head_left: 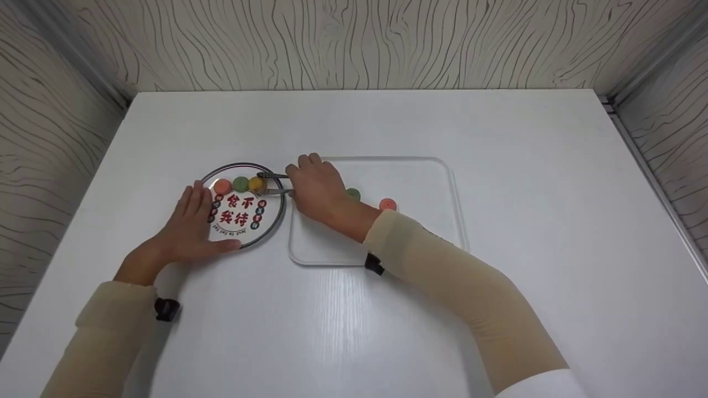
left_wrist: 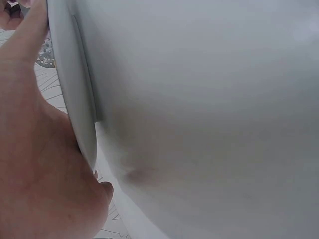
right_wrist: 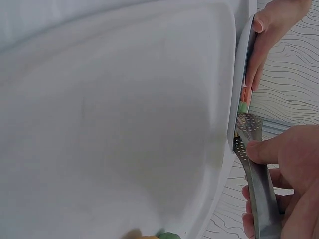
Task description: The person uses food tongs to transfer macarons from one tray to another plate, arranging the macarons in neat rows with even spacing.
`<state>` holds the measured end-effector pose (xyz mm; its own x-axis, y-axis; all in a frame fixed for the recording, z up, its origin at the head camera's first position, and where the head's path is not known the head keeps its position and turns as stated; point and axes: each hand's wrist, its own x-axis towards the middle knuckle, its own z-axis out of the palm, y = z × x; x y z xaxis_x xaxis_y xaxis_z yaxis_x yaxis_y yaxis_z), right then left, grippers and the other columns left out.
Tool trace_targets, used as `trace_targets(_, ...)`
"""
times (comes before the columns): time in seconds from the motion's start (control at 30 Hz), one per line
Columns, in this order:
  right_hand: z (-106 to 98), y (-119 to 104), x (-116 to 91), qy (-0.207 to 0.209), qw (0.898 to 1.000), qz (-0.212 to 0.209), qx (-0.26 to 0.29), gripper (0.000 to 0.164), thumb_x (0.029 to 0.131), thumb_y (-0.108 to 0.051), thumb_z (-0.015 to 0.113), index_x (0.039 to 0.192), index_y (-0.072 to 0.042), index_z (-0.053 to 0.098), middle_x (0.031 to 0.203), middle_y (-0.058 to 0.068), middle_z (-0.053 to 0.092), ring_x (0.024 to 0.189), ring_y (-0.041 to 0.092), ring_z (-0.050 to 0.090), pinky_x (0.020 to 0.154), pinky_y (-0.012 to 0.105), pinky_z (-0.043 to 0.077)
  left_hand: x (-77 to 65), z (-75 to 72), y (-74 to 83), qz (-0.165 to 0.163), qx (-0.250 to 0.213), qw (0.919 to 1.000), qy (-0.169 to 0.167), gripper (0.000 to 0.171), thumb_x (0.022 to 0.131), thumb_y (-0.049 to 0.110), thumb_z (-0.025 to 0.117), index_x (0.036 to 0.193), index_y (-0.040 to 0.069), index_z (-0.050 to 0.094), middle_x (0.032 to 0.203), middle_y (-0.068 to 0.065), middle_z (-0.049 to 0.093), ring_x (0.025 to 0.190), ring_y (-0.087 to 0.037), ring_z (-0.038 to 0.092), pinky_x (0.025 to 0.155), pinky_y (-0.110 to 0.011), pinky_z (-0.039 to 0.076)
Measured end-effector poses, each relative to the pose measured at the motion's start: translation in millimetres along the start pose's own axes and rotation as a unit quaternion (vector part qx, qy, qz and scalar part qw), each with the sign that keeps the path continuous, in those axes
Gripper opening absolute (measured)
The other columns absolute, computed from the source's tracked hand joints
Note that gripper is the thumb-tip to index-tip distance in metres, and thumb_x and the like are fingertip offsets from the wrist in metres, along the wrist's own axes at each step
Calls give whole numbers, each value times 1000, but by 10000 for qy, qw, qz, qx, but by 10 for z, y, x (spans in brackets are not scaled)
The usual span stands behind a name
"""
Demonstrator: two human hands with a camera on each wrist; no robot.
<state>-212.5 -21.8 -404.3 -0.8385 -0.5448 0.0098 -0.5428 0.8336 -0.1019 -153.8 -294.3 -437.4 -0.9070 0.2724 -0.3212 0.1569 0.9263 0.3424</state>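
Observation:
My right hand (head_left: pixel 318 188) grips perforated metal tongs (right_wrist: pixel 260 194), whose tips lie either side of a yellow macaron (head_left: pixel 256 184) on the round plate (head_left: pixel 271 214). Beside it, in a row along the plate's far side, sit a green macaron (head_left: pixel 240 184) and an orange-pink macaron (head_left: pixel 222 187). My left hand (head_left: pixel 191 229) rests at the plate's left edge, fingers straight along the rim and thumb spread over the near rim. In the left wrist view the hand (left_wrist: pixel 55 149) lies against the side of the plate (left_wrist: pixel 70 84).
Right of the plate is a white rectangular tray (head_left: pixel 458 204) with a low rim. On it lie a green macaron (head_left: pixel 353 194), partly behind my right hand, and a pink macaron (head_left: pixel 388 204). Both stand on a white table (head_left: pixel 525 182) with patterned panels around it.

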Motion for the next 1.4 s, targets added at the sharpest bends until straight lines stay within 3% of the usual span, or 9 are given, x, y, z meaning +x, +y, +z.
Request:
trace_targets(0.5, -45, 68, -11, 88, 9999, 46, 14, 38, 99, -29, 68, 130, -7, 65, 118, 11, 64, 112, 24, 57, 87, 36, 51, 22, -19, 14, 14, 95, 10000, 3, 132, 84, 72, 65, 155, -16, -4, 163, -32, -19, 149, -51, -18, 120, -64, 2)
trace_targets(0.83, -75, 101, -37, -94, 9998, 138, -145, 43, 100, -34, 66, 134, -8, 62, 120, 10, 62, 115, 23, 55, 90, 36, 51, 28, 11, -7, -64, 150, 9999, 10, 132, 85, 73, 64, 155, -15, -5, 163, -31, -19, 150, -50, -18, 120, -64, 1)
trace_targets(1.4, -153, 224, -241, 192, 9987, -128, 445, 32, 98, -26, 70, 123, -7, 67, 109, 9, 64, 104, 23, 57, 83, 36, 51, -3, 3, 9, -45, 97, 9999, 44, 132, 84, 72, 65, 154, -16, -4, 163, -33, -18, 149, -52, -17, 120, -65, 3)
